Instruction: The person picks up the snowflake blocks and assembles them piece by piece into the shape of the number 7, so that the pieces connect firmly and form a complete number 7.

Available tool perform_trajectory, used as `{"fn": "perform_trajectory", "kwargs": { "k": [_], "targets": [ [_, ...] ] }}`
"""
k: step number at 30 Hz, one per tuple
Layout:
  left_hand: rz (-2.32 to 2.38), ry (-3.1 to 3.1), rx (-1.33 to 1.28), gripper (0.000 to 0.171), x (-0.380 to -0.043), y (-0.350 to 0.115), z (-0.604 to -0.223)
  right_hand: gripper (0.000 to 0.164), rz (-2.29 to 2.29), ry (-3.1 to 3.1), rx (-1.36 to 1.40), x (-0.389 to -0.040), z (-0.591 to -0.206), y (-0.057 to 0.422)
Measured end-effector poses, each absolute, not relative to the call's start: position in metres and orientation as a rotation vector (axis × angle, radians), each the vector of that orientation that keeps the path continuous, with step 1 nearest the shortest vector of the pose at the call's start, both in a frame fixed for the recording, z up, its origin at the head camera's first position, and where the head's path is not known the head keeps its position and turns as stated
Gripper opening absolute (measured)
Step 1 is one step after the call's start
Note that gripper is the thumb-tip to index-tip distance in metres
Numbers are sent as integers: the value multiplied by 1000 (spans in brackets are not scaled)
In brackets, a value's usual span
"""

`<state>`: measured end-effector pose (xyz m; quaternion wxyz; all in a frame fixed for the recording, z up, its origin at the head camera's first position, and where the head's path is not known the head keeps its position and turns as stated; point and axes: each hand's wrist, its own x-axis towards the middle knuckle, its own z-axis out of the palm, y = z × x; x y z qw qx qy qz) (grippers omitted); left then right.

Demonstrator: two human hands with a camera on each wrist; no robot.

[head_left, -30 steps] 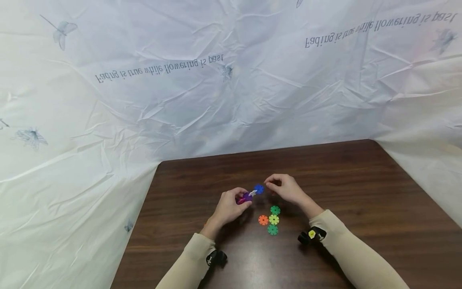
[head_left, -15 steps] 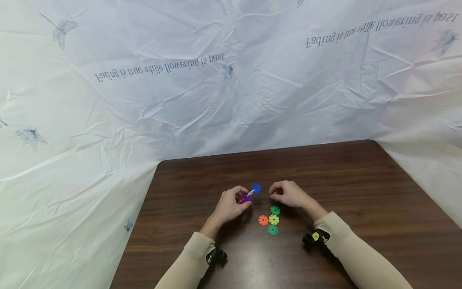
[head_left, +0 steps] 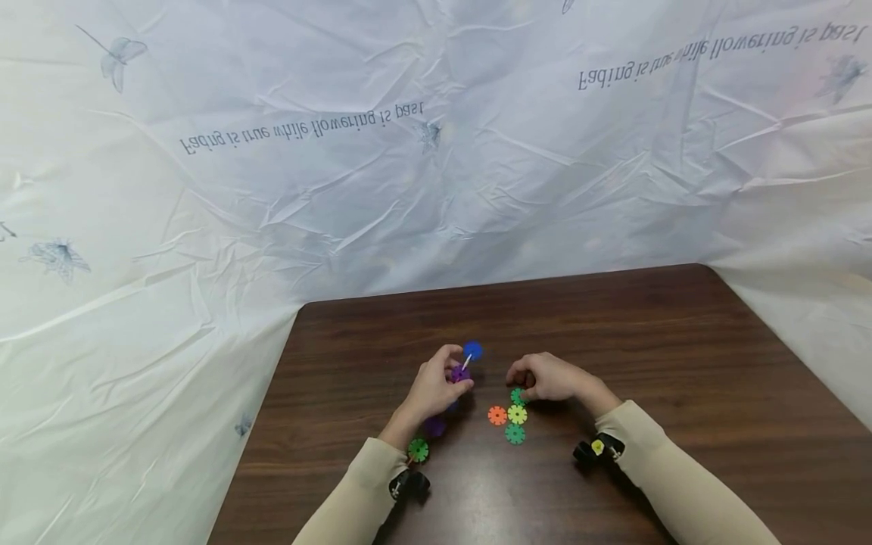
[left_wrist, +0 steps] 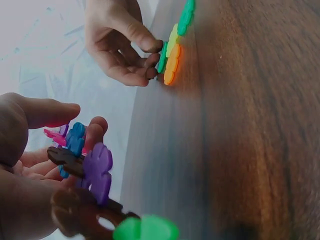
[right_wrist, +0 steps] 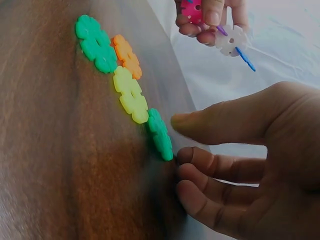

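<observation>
My left hand [head_left: 431, 387] holds a chain of interlocking notched plastic discs [left_wrist: 98, 172] between thumb and fingers. From the grip a white disc [right_wrist: 232, 41] and a blue disc [head_left: 473, 350] stick out at the far end. Back toward the wrist hang brown and purple ones and a green disc [head_left: 418, 450]. Thumb and fingers of my right hand [head_left: 550, 377] are parted right at the edge of a green disc [right_wrist: 160, 135] on the table. That one lies beside a yellow disc [right_wrist: 131, 95], with an orange disc [right_wrist: 127, 56] and another green disc [right_wrist: 95, 44] adjoining.
The brown wooden table [head_left: 613, 325] carries the flat group of loose discs in front of and between the hands. A white printed sheet [head_left: 436, 197] hangs behind the table and along its sides. Black wrist cameras [head_left: 411, 485] sit on both sleeves.
My right hand has come away from the blue end of the chain and down to the far green disc. My left hand has turned the chain, and its trailing discs now show below the wrist.
</observation>
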<state>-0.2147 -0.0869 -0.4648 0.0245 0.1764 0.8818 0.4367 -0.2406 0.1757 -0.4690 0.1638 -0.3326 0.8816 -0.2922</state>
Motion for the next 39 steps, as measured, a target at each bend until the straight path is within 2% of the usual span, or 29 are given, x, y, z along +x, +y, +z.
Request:
{"fn": "perform_trajectory", "kwargs": {
  "k": [4, 16, 26, 39],
  "targets": [
    [1350, 2713, 575, 66, -215, -87, -465, 29, -775, 2520, -1010, -241, -470, 177],
    [1441, 2636, 655, 75, -215, -90, -465, 20, -698, 2583, -996, -240, -470, 175],
    [1553, 2598, 630, 73, -216, -87, -466, 14, -885, 2610, -1009, -242, -470, 174],
    [1750, 2456, 549, 57, -217, -85, -467, 13, -1159, 2655, -979, -245, -464, 165]
  ]
}}
